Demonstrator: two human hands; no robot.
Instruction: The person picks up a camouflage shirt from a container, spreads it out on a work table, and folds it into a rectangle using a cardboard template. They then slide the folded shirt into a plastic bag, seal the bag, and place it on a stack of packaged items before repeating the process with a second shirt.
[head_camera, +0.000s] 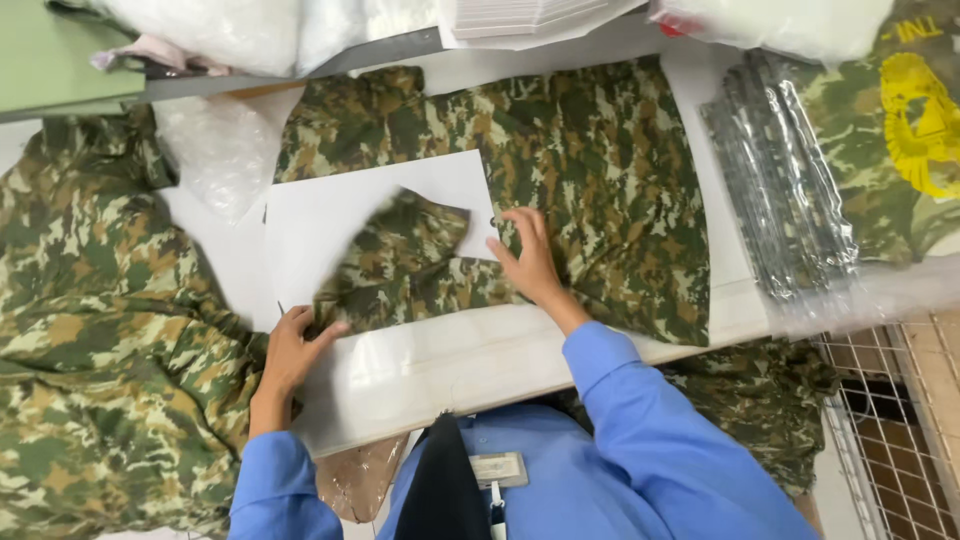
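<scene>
A camouflage garment (590, 170) lies spread on the white table (470, 360). A white sheet of cardboard (330, 215) rests on its left half, and a flap of the fabric (405, 255) is folded over the sheet, blurred by motion. My left hand (290, 350) grips the lower left edge of that folded fabric at the sheet's corner. My right hand (530, 260) presses flat on the garment beside the sheet's right edge, fingers spread.
A heap of camouflage garments (90, 330) fills the left. Clear plastic bags (780, 190) are stacked at the right, next to a bagged garment with a yellow print (920, 120). A wire basket (890, 420) stands at lower right. More bagged items (230, 30) line the far edge.
</scene>
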